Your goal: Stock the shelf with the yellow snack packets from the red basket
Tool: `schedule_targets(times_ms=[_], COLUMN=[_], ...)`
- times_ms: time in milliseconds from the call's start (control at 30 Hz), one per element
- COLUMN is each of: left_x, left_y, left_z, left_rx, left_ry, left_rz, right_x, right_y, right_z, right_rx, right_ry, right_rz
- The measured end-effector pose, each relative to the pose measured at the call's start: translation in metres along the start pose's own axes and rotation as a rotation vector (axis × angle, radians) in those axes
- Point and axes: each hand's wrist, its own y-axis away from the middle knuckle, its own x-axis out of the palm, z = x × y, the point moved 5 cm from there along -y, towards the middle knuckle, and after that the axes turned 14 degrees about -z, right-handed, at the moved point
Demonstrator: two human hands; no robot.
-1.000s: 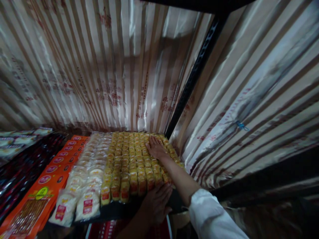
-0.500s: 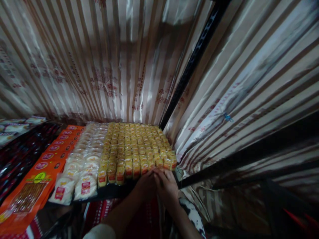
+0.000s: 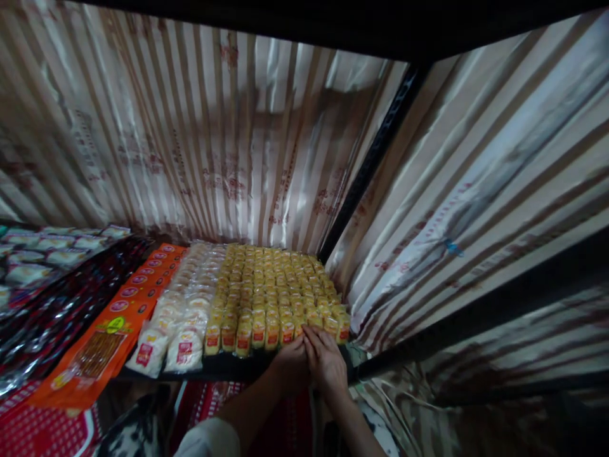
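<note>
Rows of small yellow wrapped snack packs (image 3: 271,298) with red labels stand close together on a dark shelf. At the front edge of these rows, toward their right end, my two hands meet. My left hand (image 3: 291,367) has its fingers drawn together, and what lies inside them is hidden. Beside it, my right hand (image 3: 329,363) is bent with its fingers close together, the tips at the front yellow packs. Whether it grips one of them is hard to make out in the dim light.
Left of the yellow packs lie clear bags of round white snacks (image 3: 184,349), orange packets (image 3: 102,352), dark shiny packets (image 3: 90,289) and white packets (image 3: 61,257). A black post (image 3: 371,158) rises behind. Striped sheeting (image 3: 238,139) hangs around. Red baskets (image 3: 42,419) stand below.
The view has shifted, so the shelf goods appear farther right and slightly lower, and a dark upper edge shows. My hands remain together at the front of the yellow packs.
</note>
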Motion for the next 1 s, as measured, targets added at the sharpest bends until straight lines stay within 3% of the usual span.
schedule_targets(times_ms=[133, 267, 433, 600, 800, 1000], left_x=[-0.01, -0.042, -0.074, -0.104, -0.129, -0.128], left_y=[-0.002, 0.013, 0.072, 0.114, 0.114, 0.116], left_z=[-0.002, -0.01, -0.009, 0.018, 0.048, 0.065], left_rx=[-0.001, -0.01, -0.262, -0.573, -0.671, -0.708], left_ry=[-0.021, 0.079, 0.067, -0.06, -0.043, -0.086], left_rz=[-0.001, 0.038, 0.062, -0.056, -0.116, -0.2], right_x=[0.001, -0.002, -0.005, -0.005, -0.013, -0.01], right_y=[0.001, -0.002, -0.004, 0.0, 0.001, -0.025], right_z=[-0.001, 0.002, 0.006, 0.001, 0.007, 0.054], right_rx=[-0.008, 0.017, 0.032, 0.03, 0.039, 0.028], right_ry=[-0.005, -0.006, -0.078, -0.153, -0.154, -0.179], right_rz=[-0.017, -0.01, -0.03, -0.087, -0.113, -0.096])
